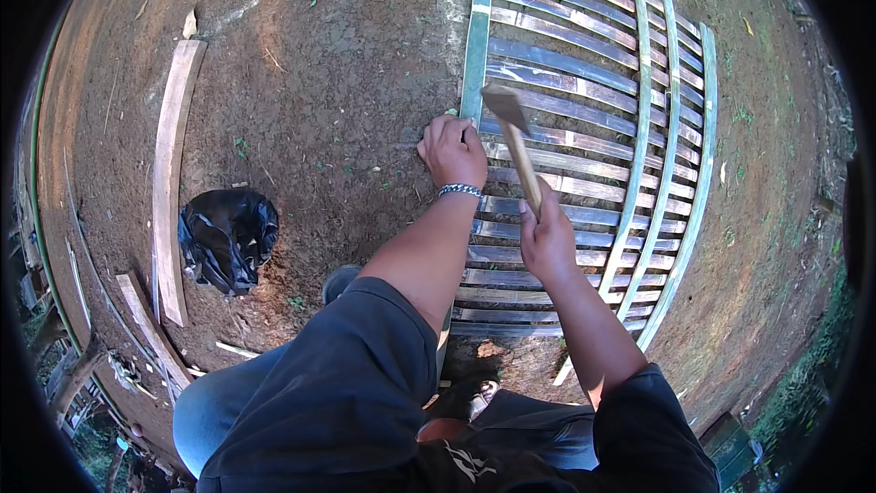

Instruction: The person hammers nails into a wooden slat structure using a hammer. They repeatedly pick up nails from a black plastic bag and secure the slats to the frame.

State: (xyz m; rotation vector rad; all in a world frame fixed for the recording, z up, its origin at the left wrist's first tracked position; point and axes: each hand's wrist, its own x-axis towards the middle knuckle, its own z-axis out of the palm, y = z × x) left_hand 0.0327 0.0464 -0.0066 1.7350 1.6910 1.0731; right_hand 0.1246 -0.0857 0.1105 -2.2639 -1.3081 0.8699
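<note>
Dark shirt (319,402), foreground; right hand (550,239), wrapped round the lower handle of a hatchet-like tool (518,148); long axis slants up-left, head beyond fist, over slatted panel (584,164); left hand (456,153) at panel's edge, grasp unclear.

1 hatchet (518,148), 1 slat pnl (642,119), 1 bag (228,239)

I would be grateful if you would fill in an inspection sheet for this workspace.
Surface: brown soil.
Job's things: slatted panel lying on the soil; wooden-handled tool with a wedge-shaped head, held over it.
Clutter: black plastic bag and long plank at left.
Hands: left hand at the panel's green edge strip; right hand grips the tool's handle.
Cables: thin green line at far left; cannot tell whether cable, hose or pole.
Surroundings: greenery at lower right.
</note>
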